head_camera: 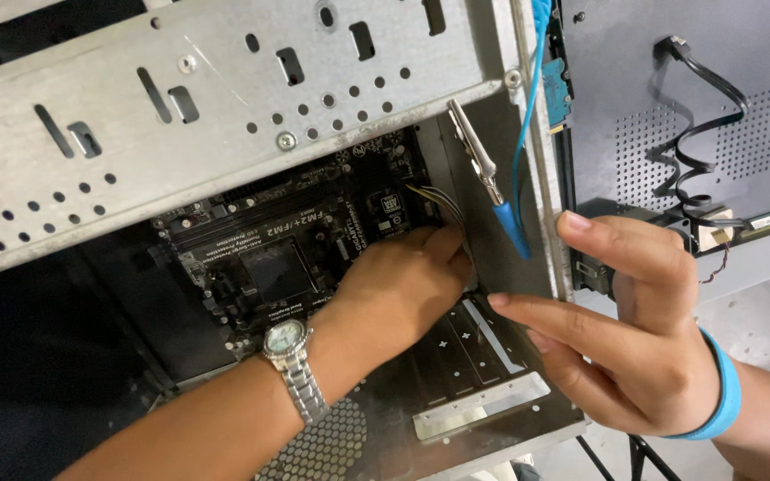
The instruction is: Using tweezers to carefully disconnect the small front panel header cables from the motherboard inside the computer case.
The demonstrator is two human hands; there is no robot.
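Observation:
My left hand (403,289), with a silver wristwatch (291,352) on the wrist, reaches inside an open metal computer case (225,89). Its fingers are closed around a small bundle of thin coloured wires (434,200) at the right edge of the black motherboard (278,249). The fingertips are hidden behind the hand. My right hand (634,325), wearing a blue wristband (724,396), rests on the case's rear edge (545,214). Its thumb hooks over the outside and its fingers stretch in toward the left hand. It holds nothing else.
A metal alligator clip (477,151) with a blue lead (523,134) is clamped on the case frame just above my hands. The perforated drive cage spans the top left. Outside to the right stands a grey panel (670,89) with a coiled black cable (697,142).

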